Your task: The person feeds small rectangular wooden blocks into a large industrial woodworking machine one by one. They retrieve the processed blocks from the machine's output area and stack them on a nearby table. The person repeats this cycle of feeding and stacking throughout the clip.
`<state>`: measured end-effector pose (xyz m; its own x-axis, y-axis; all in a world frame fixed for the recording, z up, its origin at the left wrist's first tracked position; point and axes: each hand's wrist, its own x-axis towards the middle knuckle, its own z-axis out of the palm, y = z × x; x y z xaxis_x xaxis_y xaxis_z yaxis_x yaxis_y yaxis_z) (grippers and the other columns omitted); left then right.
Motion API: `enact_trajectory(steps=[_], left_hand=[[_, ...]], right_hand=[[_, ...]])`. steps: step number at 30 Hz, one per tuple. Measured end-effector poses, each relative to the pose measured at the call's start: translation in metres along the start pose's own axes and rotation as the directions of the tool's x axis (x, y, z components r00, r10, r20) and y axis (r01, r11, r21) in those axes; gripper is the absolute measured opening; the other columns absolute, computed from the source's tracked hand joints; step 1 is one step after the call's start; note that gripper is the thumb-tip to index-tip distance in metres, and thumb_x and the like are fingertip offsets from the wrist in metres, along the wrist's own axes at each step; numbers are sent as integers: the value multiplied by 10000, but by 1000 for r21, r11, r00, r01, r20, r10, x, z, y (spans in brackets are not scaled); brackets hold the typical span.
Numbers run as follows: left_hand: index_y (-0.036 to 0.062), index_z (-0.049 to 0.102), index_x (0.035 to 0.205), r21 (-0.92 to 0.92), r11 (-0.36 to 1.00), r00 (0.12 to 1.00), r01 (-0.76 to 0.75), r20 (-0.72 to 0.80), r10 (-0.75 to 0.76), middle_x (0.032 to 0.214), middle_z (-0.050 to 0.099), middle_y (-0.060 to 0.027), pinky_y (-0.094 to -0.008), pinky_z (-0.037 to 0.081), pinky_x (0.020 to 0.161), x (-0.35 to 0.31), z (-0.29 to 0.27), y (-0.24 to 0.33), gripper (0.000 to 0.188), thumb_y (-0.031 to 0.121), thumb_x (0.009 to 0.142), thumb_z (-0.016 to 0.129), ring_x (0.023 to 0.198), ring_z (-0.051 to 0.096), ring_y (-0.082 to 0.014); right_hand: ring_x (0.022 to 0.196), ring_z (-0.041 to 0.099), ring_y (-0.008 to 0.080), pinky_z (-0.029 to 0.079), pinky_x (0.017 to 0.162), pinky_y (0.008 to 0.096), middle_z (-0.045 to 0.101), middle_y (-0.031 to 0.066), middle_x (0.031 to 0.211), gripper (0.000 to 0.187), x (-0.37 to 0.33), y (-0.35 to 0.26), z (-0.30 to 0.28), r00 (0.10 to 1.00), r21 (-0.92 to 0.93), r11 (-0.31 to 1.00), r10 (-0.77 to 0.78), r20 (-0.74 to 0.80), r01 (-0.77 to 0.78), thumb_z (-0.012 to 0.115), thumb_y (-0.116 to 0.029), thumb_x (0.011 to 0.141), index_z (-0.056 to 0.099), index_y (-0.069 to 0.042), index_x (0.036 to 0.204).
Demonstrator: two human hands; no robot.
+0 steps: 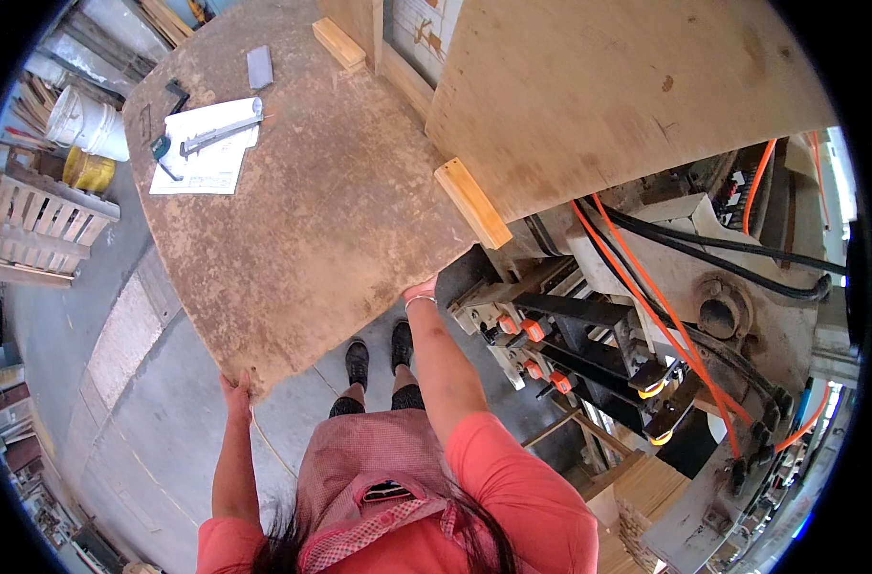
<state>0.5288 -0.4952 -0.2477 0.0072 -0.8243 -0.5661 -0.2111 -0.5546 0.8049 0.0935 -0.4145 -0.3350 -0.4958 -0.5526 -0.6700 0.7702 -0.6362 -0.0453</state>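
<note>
A broad, worn brown tabletop board (302, 230) spreads out in front of me. At its near left corner, my left hand (235, 393) is closed on the edge, with some fingers hidden. Farther right along the near edge, my right hand (421, 289) grips the board, its fingertips partly out of sight. Paper drawings (202, 170) lie toward the far left, and a metal caliper (221, 135) rests across them. Beside the sheets is a small teal and dark object (161, 147). A grey rectangular block (259, 67) sits farther back.
Two wooden blocks (473, 204) (338, 44) lie along the board's right side, by a large plywood panel (627, 105). To the right stands a machine with black rails (589, 325) and orange cables (646, 287). White buckets (84, 120) and a wooden crate (49, 225) stand left.
</note>
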Motion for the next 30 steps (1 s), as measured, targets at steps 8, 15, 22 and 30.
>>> enact_trajectory(steps=[8,15,22,30], left_hand=[[73,304,1304,107,994,1000,-31,8,30,1186,502,-110,-344,467,842,-11,-8,12,552,120,845,607,1022,535,-215],[65,298,1310,40,999,1000,-9,24,8,1214,477,-102,-334,443,871,-28,-16,-10,559,112,844,604,1054,511,-210],[30,291,1303,100,994,997,-48,66,41,1200,481,-109,-329,426,884,-25,-23,-2,554,104,849,599,1053,500,-198],[31,315,1279,106,994,996,-18,86,9,1190,495,-111,-326,417,893,-18,-32,-11,551,139,838,626,1048,505,-203]], right_hand=[[1175,449,321,341,991,502,510,92,1274,556,-9,0,-35,999,49,998,-34,-5,34,410,-502,866,502,-109,1247],[1165,447,336,339,973,520,507,86,1275,584,-31,-9,-28,991,-64,998,-17,-134,8,416,-546,833,519,-132,1231],[1135,466,327,348,973,494,536,81,1225,567,-22,-7,-46,999,-73,997,17,-48,-21,407,-541,840,530,-120,1200],[1022,537,299,418,909,473,552,114,1165,482,-135,-21,-67,961,-373,901,136,-242,-222,474,-449,878,508,-86,1194]])
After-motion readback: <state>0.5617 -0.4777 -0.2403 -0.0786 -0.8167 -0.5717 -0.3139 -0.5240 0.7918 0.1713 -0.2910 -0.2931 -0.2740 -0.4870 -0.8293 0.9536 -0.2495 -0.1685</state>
